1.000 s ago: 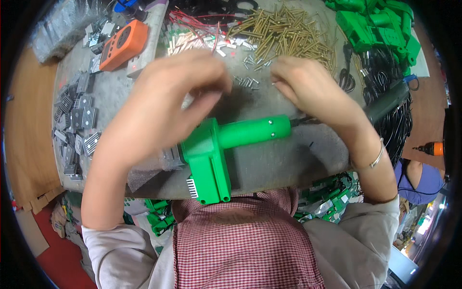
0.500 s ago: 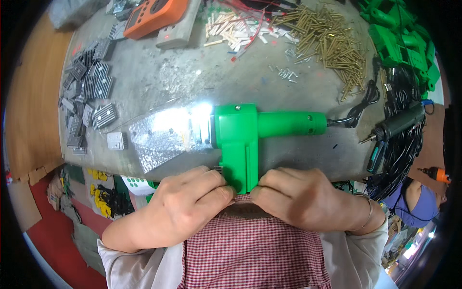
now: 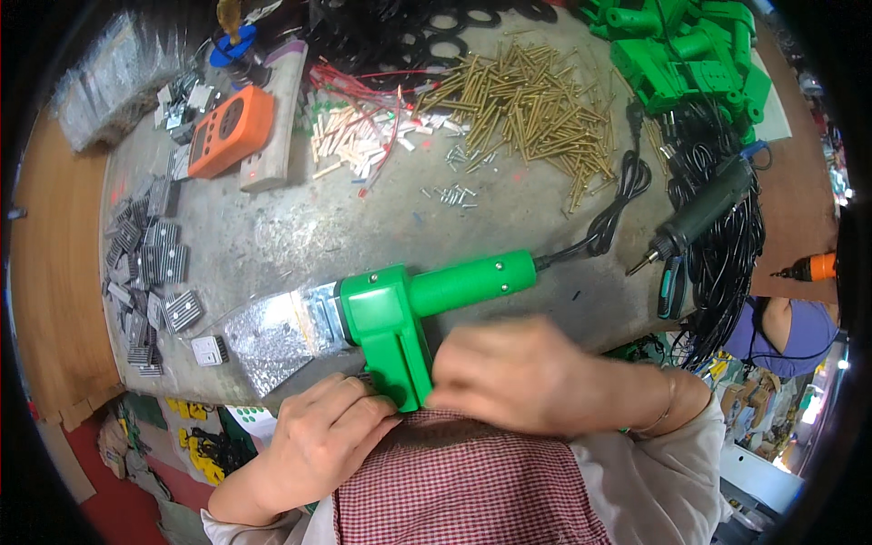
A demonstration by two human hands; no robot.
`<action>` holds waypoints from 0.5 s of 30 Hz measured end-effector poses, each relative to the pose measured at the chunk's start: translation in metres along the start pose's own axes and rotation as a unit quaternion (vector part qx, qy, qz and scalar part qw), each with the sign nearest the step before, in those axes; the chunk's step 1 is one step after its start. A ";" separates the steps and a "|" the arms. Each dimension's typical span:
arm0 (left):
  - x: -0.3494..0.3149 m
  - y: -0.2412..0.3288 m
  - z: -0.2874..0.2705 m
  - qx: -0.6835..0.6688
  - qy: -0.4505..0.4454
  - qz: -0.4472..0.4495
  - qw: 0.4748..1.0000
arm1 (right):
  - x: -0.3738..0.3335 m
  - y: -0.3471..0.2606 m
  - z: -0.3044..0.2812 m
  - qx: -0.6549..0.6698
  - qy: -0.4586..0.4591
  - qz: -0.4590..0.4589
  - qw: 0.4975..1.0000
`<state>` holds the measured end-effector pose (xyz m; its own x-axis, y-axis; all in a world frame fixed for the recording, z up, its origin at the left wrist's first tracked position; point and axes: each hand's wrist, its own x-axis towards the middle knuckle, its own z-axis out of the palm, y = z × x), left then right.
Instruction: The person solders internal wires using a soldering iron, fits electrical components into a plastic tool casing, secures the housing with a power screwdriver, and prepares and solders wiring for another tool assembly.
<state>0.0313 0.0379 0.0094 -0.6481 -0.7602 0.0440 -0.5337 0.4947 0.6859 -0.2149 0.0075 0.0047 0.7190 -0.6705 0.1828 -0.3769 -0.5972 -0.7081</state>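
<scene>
A green corded power tool (image 3: pixel 377 313) lies across the near part of the worktop, its round handle pointing right. Its metal end, covered in clear plastic film (image 3: pixel 268 338), points left. My left hand (image 3: pixel 322 436) has its fingers curled against the tool's lower left corner, gripping the housing close to my checked apron. On the other side of that housing is my right hand (image 3: pixel 518 377), blurred by motion. Its fingertips are at or near the housing's right edge; whether they touch or hold anything is unclear.
Finned grey metal blocks (image 3: pixel 150 263) line the left side. Toward the back are an orange meter (image 3: pixel 232 132), white sleeves (image 3: pixel 359 145), brass-coloured screws (image 3: pixel 536 109) and green housings (image 3: pixel 681 59). A dark electric screwdriver (image 3: pixel 704 209) rests on black cables (image 3: pixel 727 263) at right.
The view has shifted, so the worktop's far side shows more. The tool now sits lower left and slightly tilted. My right hand has gone from a still grip on the housing to blurred movement.
</scene>
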 end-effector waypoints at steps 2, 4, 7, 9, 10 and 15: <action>-0.003 -0.001 0.004 -0.003 0.005 -0.005 1.000 | 0.006 0.028 -0.026 -0.008 0.088 0.088 0.992; 0.000 -0.004 0.002 -0.005 0.007 -0.001 1.000 | 0.011 0.062 -0.054 -0.101 0.149 0.176 0.968; 0.004 -0.004 -0.003 -0.046 -0.011 0.005 0.999 | 0.034 0.092 -0.079 -0.173 0.145 0.267 0.937; 0.012 -0.002 -0.006 -0.023 0.016 0.009 1.000 | 0.047 0.119 -0.081 -0.270 0.131 0.284 0.911; 0.015 -0.002 -0.006 -0.006 0.050 0.002 0.999 | 0.055 0.130 -0.080 -0.360 0.101 0.296 0.879; 0.024 0.002 -0.010 0.010 0.098 0.000 0.995 | 0.070 0.141 -0.084 -0.322 0.080 0.338 0.881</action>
<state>0.0200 0.0160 0.0191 -0.5308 -0.8268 0.1861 -0.5460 0.5016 0.6711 -0.2666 -0.1603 -0.0252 0.1319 -0.9913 -0.0012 -0.9772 -0.1298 -0.1681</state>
